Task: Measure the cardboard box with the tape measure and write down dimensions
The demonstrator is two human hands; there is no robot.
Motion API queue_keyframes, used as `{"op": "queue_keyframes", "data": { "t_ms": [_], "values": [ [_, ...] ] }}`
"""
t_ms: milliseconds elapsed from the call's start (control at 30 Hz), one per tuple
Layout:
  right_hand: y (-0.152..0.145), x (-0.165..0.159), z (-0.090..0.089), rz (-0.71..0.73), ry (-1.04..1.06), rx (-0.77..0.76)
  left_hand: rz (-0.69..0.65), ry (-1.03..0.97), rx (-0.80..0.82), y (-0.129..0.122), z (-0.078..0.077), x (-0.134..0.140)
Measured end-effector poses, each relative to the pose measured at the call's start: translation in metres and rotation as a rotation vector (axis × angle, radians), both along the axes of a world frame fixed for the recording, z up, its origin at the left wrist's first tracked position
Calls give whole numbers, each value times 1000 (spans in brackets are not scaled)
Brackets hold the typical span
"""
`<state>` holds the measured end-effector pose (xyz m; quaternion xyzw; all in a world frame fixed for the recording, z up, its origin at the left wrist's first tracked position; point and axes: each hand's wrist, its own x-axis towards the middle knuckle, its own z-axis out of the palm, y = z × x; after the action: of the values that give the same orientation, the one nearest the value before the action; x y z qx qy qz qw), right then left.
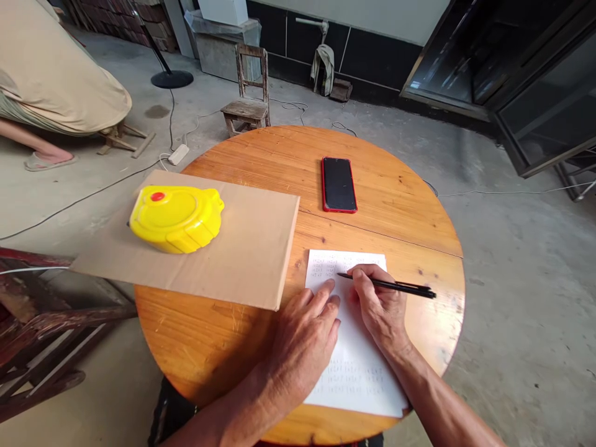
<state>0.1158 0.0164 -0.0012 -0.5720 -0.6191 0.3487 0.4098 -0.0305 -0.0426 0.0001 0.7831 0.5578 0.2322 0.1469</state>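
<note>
A white sheet of paper (358, 388) lies on the round wooden table (223, 347), with rows of small handwritten marks near its top and bottom. My right hand (384, 307) pinches a black pen (405, 287), its tip pointing left at the upper rows. Across the left edge of the sheet rests my left hand (310, 338), palm down with fingers stretched out and holding nothing. Part of the paper is hidden under both hands.
A yellow case shaped like a tape measure (179, 217) sits on a cardboard piece (251, 248) that overhangs the table's left side. Farther back lies a red-edged phone (339, 184). Beyond the table stands a small wooden chair (249, 93); a person's foot (53, 155) shows at left.
</note>
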Motion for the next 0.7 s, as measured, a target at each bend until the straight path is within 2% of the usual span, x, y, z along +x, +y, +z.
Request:
{"op": "queue_keyframes", "data": {
  "t_ms": [233,700],
  "values": [
    [1,0,2,15,29,-56,16,16,-20,0,1,0],
    [1,-1,-3,56,-29,17,18,-2,-45,-1,2,0]
  ]
}}
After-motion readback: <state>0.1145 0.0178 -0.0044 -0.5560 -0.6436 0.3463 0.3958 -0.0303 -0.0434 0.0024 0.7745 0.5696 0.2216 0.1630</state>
